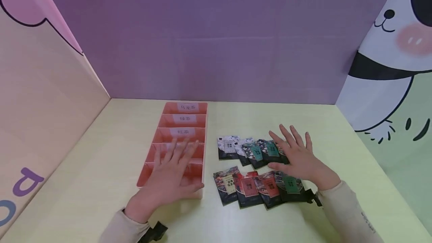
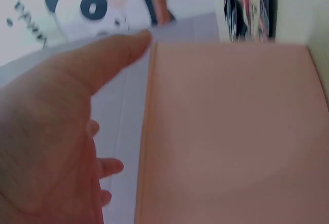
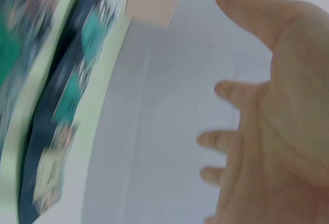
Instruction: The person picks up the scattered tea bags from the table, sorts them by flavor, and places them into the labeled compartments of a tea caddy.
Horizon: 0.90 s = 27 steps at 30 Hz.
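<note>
Over the near end of a pink divided box (image 1: pixel 164 136) hovers my left hand (image 1: pixel 168 179), fingers spread and holding nothing. The far compartments carry white labels (image 1: pixel 183 132) with handwritten characters; the hand partly hides the near ones. In the left wrist view, the thumb (image 2: pixel 110 59) lies by the top edge of the box's plain end wall (image 2: pixel 231 126). My right hand (image 1: pixel 300 162), fingers spread, is above the right part of two rows of tea sachets. The back row has white and green-labelled sachets (image 1: pixel 255 152); the front row has red, cream and green-labelled ones (image 1: pixel 249 190).
A pale table (image 1: pixel 111 153) bears everything. Behind it rises a purple panel (image 1: pixel 219 48), with a pink panel (image 1: pixel 44 85) at left and a panda-printed panel (image 1: pixel 381 93) at right. Black straps (image 1: pixel 153 232) show at both wrists.
</note>
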Each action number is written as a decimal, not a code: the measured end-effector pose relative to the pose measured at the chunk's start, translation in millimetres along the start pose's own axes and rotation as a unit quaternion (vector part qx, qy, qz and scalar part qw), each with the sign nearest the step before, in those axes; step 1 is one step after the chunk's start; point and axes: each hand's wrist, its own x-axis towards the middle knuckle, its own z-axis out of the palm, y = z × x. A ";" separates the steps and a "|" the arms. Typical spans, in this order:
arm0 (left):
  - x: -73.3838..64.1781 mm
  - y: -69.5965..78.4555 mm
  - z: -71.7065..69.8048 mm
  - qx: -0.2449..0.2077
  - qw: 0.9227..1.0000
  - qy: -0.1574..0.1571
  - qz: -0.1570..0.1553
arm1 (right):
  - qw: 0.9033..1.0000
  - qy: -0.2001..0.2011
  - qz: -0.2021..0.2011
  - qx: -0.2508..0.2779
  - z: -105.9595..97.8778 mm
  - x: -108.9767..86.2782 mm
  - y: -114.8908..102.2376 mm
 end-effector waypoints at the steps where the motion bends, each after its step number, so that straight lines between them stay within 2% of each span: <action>1: -4.4 -6.4 -2.3 -0.010 1.000 0.014 0.000 | 1.000 -0.006 0.001 0.013 -1.4 1.2 7.6; 6: -23.0 -39.2 -9.5 -0.066 0.994 0.081 0.009 | 0.996 -0.050 0.029 0.068 -5.3 8.6 42.1; 9: -32.0 -58.3 -11.8 -0.129 0.987 0.091 0.014 | 0.993 -0.072 0.049 0.082 -5.1 13.9 57.1; 11: -37.3 -70.1 -12.3 -0.178 0.980 0.087 0.006 | 0.991 -0.085 0.060 0.088 -4.1 17.6 66.1; 13: -41.5 -79.9 -11.4 -0.228 0.970 0.085 -0.007 | 0.988 -0.096 0.067 0.102 -1.6 20.4 75.1; 16: -47.6 -93.1 -6.3 -0.297 0.951 0.091 -0.007 | 0.980 -0.116 0.082 0.137 3.4 22.7 87.1; 19: -51.7 -104.9 0.0 -0.351 0.930 0.103 0.028 | 0.972 -0.134 0.094 0.168 8.9 23.3 94.4; 21: -53.8 -111.4 3.0 -0.372 0.921 0.106 0.050 | 0.968 -0.144 0.103 0.180 11.6 22.9 97.0; 24: -54.2 -118.2 4.9 -0.409 0.905 0.096 0.072 | 0.969 -0.143 0.097 0.178 13.1 21.5 98.6; 27: -51.8 -122.9 6.3 -0.450 0.885 0.080 0.091 | 0.971 -0.130 0.089 0.177 12.0 19.1 99.3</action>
